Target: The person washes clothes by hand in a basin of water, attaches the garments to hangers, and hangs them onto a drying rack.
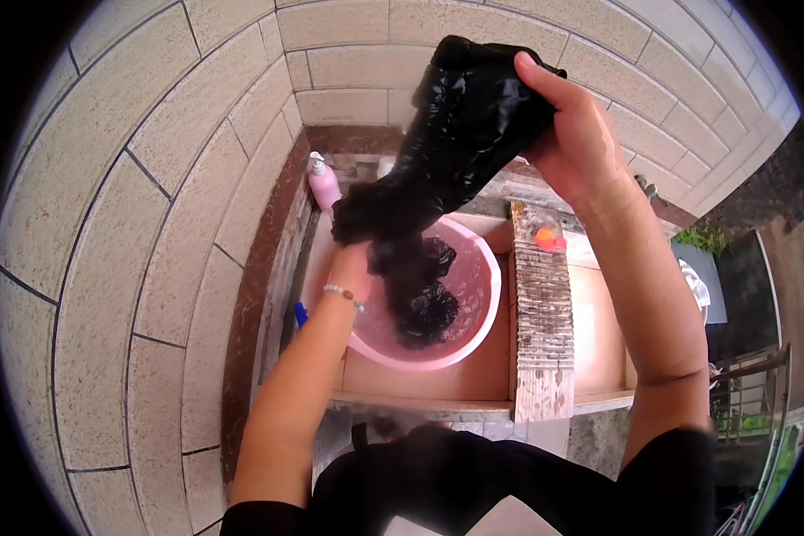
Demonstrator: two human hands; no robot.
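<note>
A wet, shiny black garment [473,125] stretches at a slant above the pink basin [489,295]; its exact kind I cannot make out. My right hand [581,143] grips its upper right edge, thumb on top and the other fingers mostly behind the cloth. Lower down, my left hand [352,263], with a beaded bracelet [341,292] at the wrist, is closed on the bunched lower end, which hides its fingers. Dark wet cloth [424,313] lies in the water of the basin below; whether it belongs to the same garment I cannot tell.
The basin stands in a tiled sink trough [420,386]. A ridged washboard slab [543,313] crosses it on the right, bearing a small orange-red object [549,239]. Behind left stands a pink pump bottle [324,183]. Tiled walls [152,179] close in the left and back; a blue item [301,313] shows near my left forearm.
</note>
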